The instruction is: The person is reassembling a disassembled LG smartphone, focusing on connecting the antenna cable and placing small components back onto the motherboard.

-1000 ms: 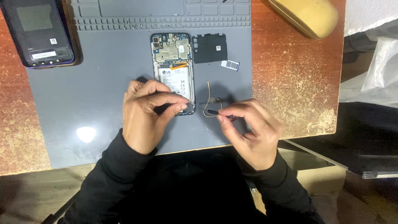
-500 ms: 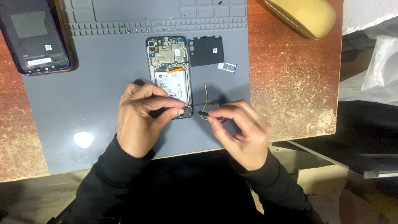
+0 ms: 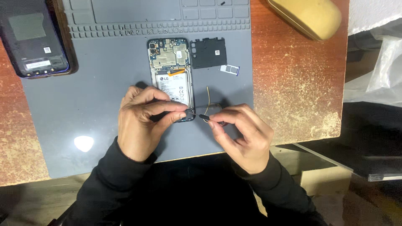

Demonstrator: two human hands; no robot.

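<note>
**A:** Opened phone (image 3: pixel 172 77) lying flat on the grey work mat (image 3: pixel 83 96), back cover off, board up top and battery below it. Lower end tucked under the left hand (image 3: pixel 140 121). Anyone else seeing the same?

**B:** Yep. Left hand resting on the mat, thumb and forefinger pinched together right at the bottom edge of the phone, touching it. Can't tell if anything tiny sits between those fingertips, too small to make out.

**A:** Right hand (image 3: pixel 243 134) just beside it, fingers closed on a thin tool (image 3: pixel 202 116) with a dark tip. Tip pointing left, reaching the phone's bottom right corner, close to the left fingertips.

**B:** Also a thin yellowish cable (image 3: pixel 208 97) curling up from behind the right fingers, just right of the phone. Can't tell where its lower end goes, hidden by the hand.

**A:** Other bits on the mat: black inner cover plate (image 3: pixel 208 52) just right of the board, not touching the phone. Small silvery tray (image 3: pixel 230 69) below its right corner.

**B:** 2nd phone (image 3: pixel 35 39), dark, at the top left, lying partly on the mat's edge, well apart from both hands. Tan rounded object (image 3: pixel 307 16) at the top right on the reddish-brown table (image 3: pixel 293 83). Clear plastic bag (image 3: pixel 385 71) off the table's right side.

**A:** Black sleeves on both arms, wrists down near the mat's front edge.
</note>
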